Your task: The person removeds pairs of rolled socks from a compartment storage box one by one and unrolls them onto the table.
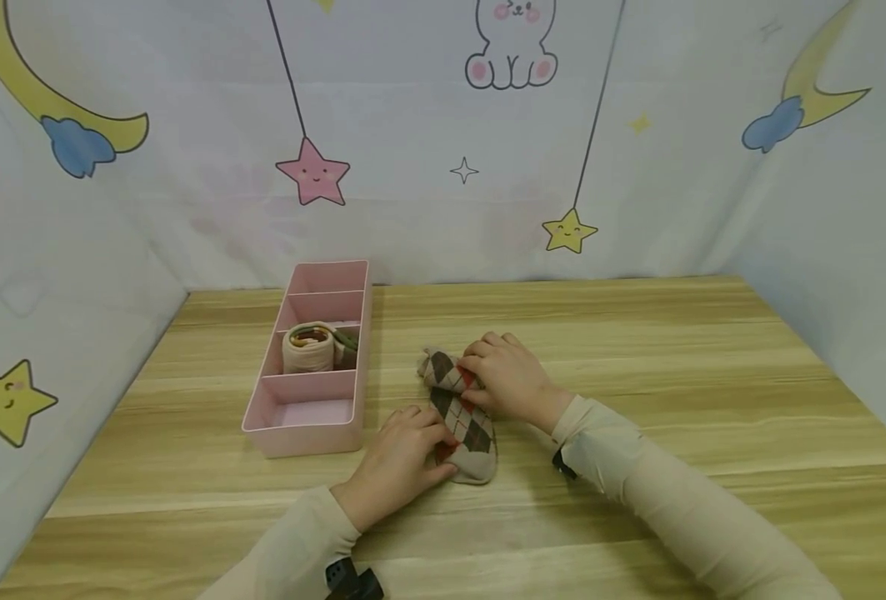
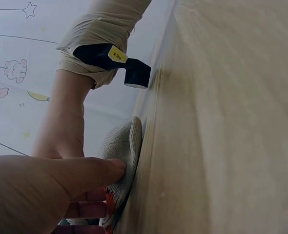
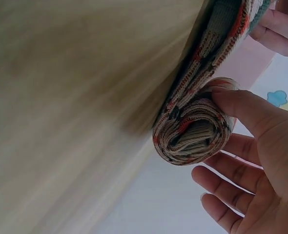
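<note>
A beige argyle sock [image 1: 473, 425] with dark and red diamonds lies on the table, its far part rolled up and its toe toward me. My right hand [image 1: 513, 379] holds the roll [image 3: 195, 131] between thumb and fingers; in the right wrist view the coil shows several layers. At the flat part's left edge, my left hand [image 1: 405, 458] touches the sock near the toe. In the left wrist view its thumb [image 2: 102, 170] rests against the toe end [image 2: 122, 146], with fairly straight fingers below. Part of the sock is hidden by the hands.
Left of the sock stands a pink divided box [image 1: 363, 358] with several compartments. A rolled beige sock [image 1: 307, 350] with a green and brown edge sits in one. The wooden table [image 1: 638, 333] meets a patterned cloth backdrop [image 1: 412, 225] behind and at the sides.
</note>
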A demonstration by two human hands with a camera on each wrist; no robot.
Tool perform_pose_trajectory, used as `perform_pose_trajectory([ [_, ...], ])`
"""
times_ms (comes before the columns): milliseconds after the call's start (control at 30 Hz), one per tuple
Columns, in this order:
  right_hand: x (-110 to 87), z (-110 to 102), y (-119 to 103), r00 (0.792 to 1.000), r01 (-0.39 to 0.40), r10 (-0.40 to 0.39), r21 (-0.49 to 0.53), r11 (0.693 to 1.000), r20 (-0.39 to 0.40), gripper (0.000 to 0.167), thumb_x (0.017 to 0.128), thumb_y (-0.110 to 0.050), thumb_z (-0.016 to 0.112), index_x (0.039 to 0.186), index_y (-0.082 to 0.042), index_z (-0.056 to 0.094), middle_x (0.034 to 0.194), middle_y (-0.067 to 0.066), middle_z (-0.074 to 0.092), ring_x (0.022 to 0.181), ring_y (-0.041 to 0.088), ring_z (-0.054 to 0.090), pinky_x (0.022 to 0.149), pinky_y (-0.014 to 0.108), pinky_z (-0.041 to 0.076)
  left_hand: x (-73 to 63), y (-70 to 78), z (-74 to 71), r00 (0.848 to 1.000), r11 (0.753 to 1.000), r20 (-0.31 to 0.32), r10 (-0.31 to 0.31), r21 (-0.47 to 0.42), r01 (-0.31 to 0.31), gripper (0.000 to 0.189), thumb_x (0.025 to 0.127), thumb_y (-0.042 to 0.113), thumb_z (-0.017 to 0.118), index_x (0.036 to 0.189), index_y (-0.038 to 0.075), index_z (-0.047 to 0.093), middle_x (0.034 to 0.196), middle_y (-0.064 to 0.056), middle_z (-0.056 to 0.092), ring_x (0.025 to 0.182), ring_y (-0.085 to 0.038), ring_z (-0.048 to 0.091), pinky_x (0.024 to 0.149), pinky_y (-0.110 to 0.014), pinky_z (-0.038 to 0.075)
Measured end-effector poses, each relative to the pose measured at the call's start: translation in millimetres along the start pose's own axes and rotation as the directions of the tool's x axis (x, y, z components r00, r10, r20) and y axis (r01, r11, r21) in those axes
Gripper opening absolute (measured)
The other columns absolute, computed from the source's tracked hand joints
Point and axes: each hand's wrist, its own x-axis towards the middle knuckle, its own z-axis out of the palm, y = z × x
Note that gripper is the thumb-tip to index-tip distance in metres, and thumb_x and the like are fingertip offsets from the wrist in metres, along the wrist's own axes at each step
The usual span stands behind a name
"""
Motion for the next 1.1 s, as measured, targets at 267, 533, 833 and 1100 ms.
perform_pose_trajectory([
  [267,2.8,-2.3,1.5,1.000,0.002,-0.002,0.009,1.000,-0.004,0.037,0.086,-0.036,0.069,0.115,-0.013,0.069,0.111,0.002,0.067,0.107,0.021,0.058,0.091,0.039,0.045,0.5,1.0,-0.7,1.000,1.000,0.013,-0.007,0.001,0.007,0.023,0.072,0.029,0.083,0.087,0.016,0.071,0.086,0.005,0.061,0.081,-0.012,0.052,0.074,-0.029,0.042],
  [533,5.6,-2.2,4.0,0.999,0.021,-0.021,-0.016,1.000,-0.050,0.031,0.086,-0.032,0.071,0.111,-0.014,0.070,0.107,0.001,0.067,0.103,0.022,0.059,0.087,0.038,0.046,0.9,1.2,-0.1,1.000,1.000,0.018,-0.008,-0.002,0.008,0.023,0.072,0.029,0.083,0.086,0.015,0.071,0.085,0.005,0.060,0.080,-0.011,0.051,0.074,-0.029,0.042],
  [833,9.9,-0.1,6.4,0.996,0.008,-0.010,-0.017,1.000,-0.088,0.029,0.085,-0.028,0.072,0.111,-0.014,0.070,0.105,0.002,0.067,0.103,0.022,0.059,0.087,0.038,0.047,-0.8,-0.1,0.8,1.000,1.000,0.011,-0.011,-0.012,0.011,0.023,0.071,0.030,0.083,0.086,0.017,0.071,0.086,0.006,0.061,0.080,-0.011,0.051,0.074,-0.029,0.042],
  [1100,13.9,2.2,8.3,0.993,-0.010,0.001,-0.073,0.997,-0.116,0.026,0.085,-0.027,0.072,0.107,-0.015,0.070,0.102,0.002,0.067,0.101,0.021,0.059,0.088,0.038,0.048,-1.1,-0.3,0.4,1.000,1.000,0.023,-0.018,-0.010,0.018,0.023,0.072,0.032,0.083,0.087,0.018,0.071,0.088,0.007,0.060,0.082,-0.011,0.052,0.073,-0.028,0.042],
])
